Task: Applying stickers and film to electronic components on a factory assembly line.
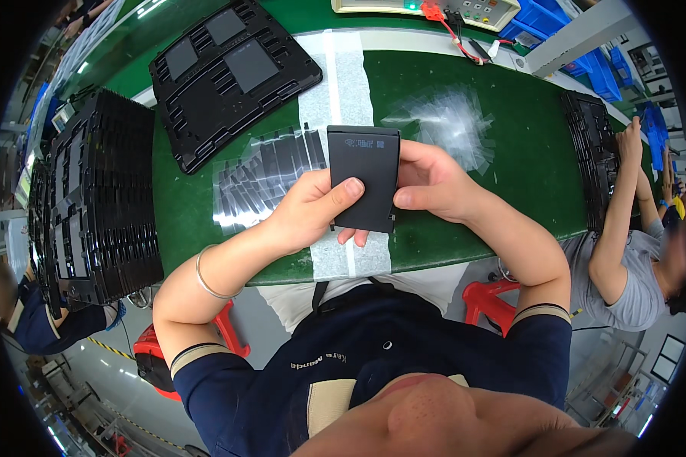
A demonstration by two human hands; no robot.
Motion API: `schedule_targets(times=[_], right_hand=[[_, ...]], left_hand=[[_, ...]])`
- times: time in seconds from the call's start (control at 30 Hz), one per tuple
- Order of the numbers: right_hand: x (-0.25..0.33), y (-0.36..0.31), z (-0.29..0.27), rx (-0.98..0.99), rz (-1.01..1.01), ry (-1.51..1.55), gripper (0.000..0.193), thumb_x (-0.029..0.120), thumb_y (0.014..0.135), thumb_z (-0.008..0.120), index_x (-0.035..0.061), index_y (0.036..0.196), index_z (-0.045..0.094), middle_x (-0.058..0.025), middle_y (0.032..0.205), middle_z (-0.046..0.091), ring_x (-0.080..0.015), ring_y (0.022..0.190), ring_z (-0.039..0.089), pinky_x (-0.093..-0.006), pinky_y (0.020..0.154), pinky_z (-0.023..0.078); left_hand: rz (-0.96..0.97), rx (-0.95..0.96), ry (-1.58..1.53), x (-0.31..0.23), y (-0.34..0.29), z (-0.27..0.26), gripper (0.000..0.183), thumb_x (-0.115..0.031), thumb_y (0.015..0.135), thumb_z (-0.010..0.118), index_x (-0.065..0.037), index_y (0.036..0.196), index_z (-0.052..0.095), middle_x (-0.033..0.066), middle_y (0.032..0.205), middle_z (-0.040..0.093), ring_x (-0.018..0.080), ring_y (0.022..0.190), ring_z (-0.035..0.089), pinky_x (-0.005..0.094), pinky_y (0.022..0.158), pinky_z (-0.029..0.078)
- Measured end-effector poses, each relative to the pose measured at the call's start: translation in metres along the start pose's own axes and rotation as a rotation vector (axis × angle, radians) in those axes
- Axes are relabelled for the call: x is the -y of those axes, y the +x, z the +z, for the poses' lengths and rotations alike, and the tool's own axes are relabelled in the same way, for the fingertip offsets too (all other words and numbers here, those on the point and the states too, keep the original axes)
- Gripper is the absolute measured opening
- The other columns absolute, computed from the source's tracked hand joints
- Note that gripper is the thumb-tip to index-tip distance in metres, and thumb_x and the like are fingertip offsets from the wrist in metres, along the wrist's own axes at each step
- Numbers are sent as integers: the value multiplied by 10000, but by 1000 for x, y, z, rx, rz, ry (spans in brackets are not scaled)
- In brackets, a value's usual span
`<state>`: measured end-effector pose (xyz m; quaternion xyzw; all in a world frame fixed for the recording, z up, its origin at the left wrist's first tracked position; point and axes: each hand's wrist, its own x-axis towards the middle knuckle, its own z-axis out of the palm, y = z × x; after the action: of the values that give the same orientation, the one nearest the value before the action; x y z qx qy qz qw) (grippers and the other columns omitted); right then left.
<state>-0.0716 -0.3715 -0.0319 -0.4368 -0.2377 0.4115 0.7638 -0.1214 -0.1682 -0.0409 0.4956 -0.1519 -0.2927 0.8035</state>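
Observation:
Between my two hands is a flat black rectangular pack (364,171), which looks like a battery, with small print near its far end. It is held above the green table, over a pale strip. My left hand (316,204) grips its left side, thumb on the upper face and fingertips showing past the near edge. On the right, my right hand (438,183) pinches the edge, its thumb at the side and its fingers partly hidden behind the pack. Clear film strips with dark bands (263,175) lie beside my left hand. A loose heap of clear film pieces (453,126) lies beyond my right hand.
A black moulded tray (232,80) holding flat dark packs sits at the far left. Stacked black trays (103,202) rise at the left edge, and more trays (591,156) stand at the right near a co-worker's arm (623,183). An instrument box (434,9) with red leads is at the back.

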Motion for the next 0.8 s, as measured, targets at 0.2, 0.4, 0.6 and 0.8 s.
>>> schedule_targets(times=[0.2, 0.4, 0.6, 0.8], right_hand=[[-3, 1, 5, 210, -33, -62, 741, 206, 704, 763, -58, 1289, 393, -179, 1335, 333, -333, 939, 601, -446, 790, 518], [12, 2, 3, 215, -451, -773, 676, 277, 635, 792, 0, 1203, 549, -199, 1185, 545, -356, 1082, 508, -439, 894, 397], [38, -21, -21, -7, -321, -1378, 615, 178, 578, 758, 5, 1142, 582, -153, 1151, 572, -321, 992, 537, -390, 837, 443], [24, -29, -21, 8, -142, -1513, 563, 48, 513, 756, 53, 1059, 622, -82, 1192, 543, -304, 987, 514, -375, 792, 482]], left_hand=[[97, 183, -36, 9, 4, -1, 375, -324, 932, 478, 29, 1012, 575, 106, 796, 620, 125, 648, 569, 239, 527, 448], [29, -72, 196, -4, -3, 4, 275, -125, 859, 593, 40, 1079, 571, 79, 863, 620, 129, 744, 595, 257, 639, 494], [393, -161, 1298, -27, -19, -9, 338, -71, 716, 660, 20, 1028, 567, 164, 1050, 556, 311, 944, 568, 370, 816, 473], [325, 36, 1476, -7, -27, -9, 522, -114, 580, 703, 79, 1045, 564, 181, 1173, 524, 353, 1123, 496, 419, 905, 455]])
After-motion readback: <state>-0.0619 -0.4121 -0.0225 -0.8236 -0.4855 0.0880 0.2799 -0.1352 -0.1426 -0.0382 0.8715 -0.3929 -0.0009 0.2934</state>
